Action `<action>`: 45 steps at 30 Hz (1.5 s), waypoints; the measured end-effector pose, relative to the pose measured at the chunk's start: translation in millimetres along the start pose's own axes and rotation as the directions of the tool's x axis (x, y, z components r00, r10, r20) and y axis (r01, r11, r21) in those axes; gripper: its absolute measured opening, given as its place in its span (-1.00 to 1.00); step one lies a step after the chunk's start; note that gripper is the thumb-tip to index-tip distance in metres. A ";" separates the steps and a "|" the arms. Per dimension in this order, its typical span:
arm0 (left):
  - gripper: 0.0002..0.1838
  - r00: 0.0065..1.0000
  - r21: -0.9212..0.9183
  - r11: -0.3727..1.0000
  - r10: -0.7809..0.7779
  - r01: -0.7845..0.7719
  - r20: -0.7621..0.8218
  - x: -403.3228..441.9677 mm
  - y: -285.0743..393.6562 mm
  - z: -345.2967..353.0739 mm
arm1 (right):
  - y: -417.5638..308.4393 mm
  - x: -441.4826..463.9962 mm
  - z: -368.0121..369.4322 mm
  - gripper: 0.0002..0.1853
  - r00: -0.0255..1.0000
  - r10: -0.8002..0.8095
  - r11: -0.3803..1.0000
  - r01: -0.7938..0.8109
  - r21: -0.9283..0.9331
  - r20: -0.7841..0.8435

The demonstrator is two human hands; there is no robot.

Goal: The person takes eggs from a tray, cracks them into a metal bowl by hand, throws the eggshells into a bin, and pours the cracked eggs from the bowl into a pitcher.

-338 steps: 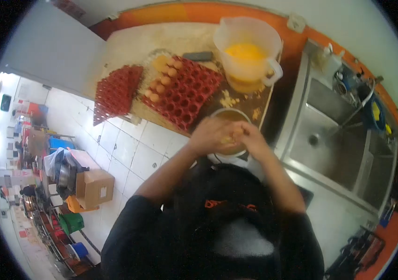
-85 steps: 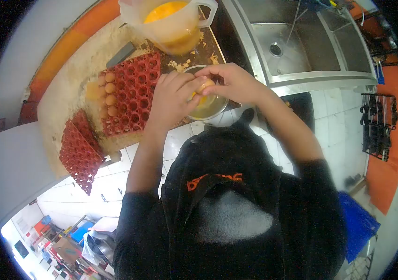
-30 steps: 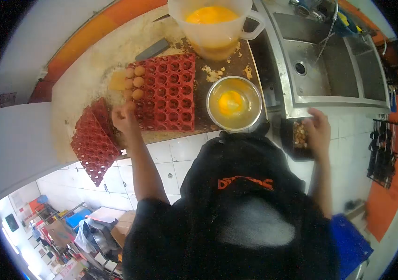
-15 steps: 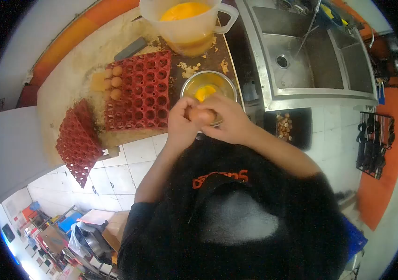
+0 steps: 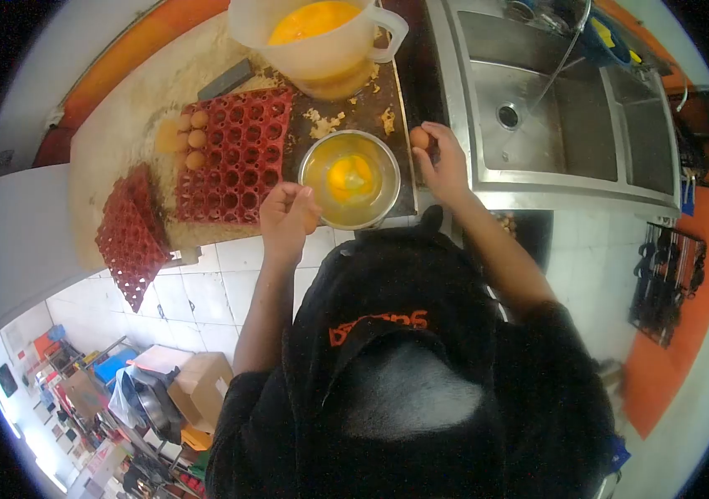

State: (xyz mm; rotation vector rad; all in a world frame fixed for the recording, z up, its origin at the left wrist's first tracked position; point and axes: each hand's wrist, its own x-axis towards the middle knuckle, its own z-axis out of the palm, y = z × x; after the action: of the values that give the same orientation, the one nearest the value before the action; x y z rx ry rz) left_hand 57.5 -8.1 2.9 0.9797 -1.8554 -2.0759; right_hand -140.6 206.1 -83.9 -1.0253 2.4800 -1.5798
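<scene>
My left hand [image 5: 285,223] is closed around a brown egg [image 5: 311,218] beside the left edge of a metal bowl [image 5: 389,179]. Yellow yolk and clear egg white lie inside the bowl. To the bowl's right, my right hand [image 5: 448,166] grips another brown egg [image 5: 420,138] between thumb and fingers, over the gap between table and sink. A red egg tray [image 5: 245,155] sits left of the bowl, with several brown eggs [image 5: 195,139] in its left side. Behind the bowl stands a translucent jug [image 5: 329,81] containing yellow egg liquid.
A grey block [image 5: 230,81] lies behind the tray. More red trays [image 5: 131,235] overhang the table's left front corner. At the right is a steel sink [image 5: 517,108]. A black bin [image 5: 537,233] with eggshells is partly hidden by my right forearm. Crumbs lie near the jug.
My hands were together over the bowl's front edge and have moved apart. The right one has gone right and back with an egg; the left one has shifted left, also with an egg.
</scene>
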 end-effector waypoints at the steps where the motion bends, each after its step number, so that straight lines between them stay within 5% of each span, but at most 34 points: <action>1: -0.89 1.000 -0.001 1.000 -0.015 0.015 0.001 -0.2 0.7 3.0 | 4.5 3.5 5.3 -0.56 0.998 -0.044 0.999 0.043 -0.011 -0.037; 3: -0.92 1.000 -0.004 1.000 0.016 -0.016 -0.012 1.0 -0.4 14.2 | 21.4 8.6 13.4 -0.56 0.993 -0.089 0.996 0.089 -0.013 -0.074; 5: -0.93 0.999 -0.006 0.999 0.048 -0.048 -0.022 2.9 -2.7 27.6 | 39.3 11.5 19.3 -0.55 0.978 -0.167 0.981 0.178 -0.079 0.125; 8: -0.86 0.978 0.021 0.981 0.195 -0.194 -0.077 8.8 -2.2 36.3 | 17.2 18.0 9.6 -0.55 0.989 -0.092 0.994 0.099 -0.049 0.115; 10: -0.68 0.928 0.573 0.741 0.358 -0.350 0.104 11.6 1.9 30.6 | -20.1 26.3 -4.3 -0.56 0.982 -0.061 0.997 0.052 0.057 0.181; 11: -0.68 0.928 0.571 0.744 0.359 -0.347 0.097 15.0 6.3 34.1 | -37.9 28.9 -9.0 -0.56 0.968 -0.028 0.988 -0.011 0.153 0.250; 12: -0.62 0.816 0.630 0.569 0.545 -0.529 0.192 20.4 13.6 39.9 | -50.1 29.6 -9.5 -0.56 0.966 -0.030 0.989 -0.010 0.150 0.257; 14: -0.56 0.660 0.657 0.355 0.691 -0.665 0.294 23.9 23.4 44.3 | -71.7 31.6 -6.4 -0.55 0.868 -0.026 0.874 -0.221 0.433 0.496; 19: -0.46 0.658 0.671 0.272 0.621 -0.690 0.425 20.3 28.4 36.4 | -104.2 41.7 -1.6 -0.58 0.737 -0.047 0.840 -0.337 0.426 0.674; 23: -0.45 0.660 0.701 0.270 0.654 -0.660 0.370 19.2 21.4 34.7 | -124.1 38.8 6.0 -0.48 0.712 -0.122 0.931 -0.158 0.328 0.691; 25: -0.48 0.600 0.756 0.156 0.715 -0.636 0.358 18.4 19.5 35.1 | -123.6 34.2 16.7 -0.52 0.806 -0.150 0.921 -0.098 0.378 0.573; 32: -0.46 0.441 0.783 0.015 0.833 -0.621 0.334 22.1 -2.1 32.5 | -138.0 21.7 29.0 -0.60 0.858 -0.045 0.964 -0.097 0.246 0.511; 34: -0.45 0.380 0.772 -0.036 0.855 -0.635 0.352 24.2 -4.9 31.2 | -137.8 18.5 34.3 -0.61 0.899 -0.120 0.973 0.023 0.230 0.421; 45: -0.51 0.208 0.680 -0.145 0.888 -0.719 0.410 33.0 0.4 23.3 | -142.5 11.3 34.2 -0.58 0.925 -0.158 0.987 0.139 0.078 0.344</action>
State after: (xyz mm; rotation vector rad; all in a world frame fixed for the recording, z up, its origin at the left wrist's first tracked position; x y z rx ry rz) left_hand 18.7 -7.3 -8.1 -0.1654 -2.2673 -0.2285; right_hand -64.5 134.4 19.5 -1.3781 2.1573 -1.3430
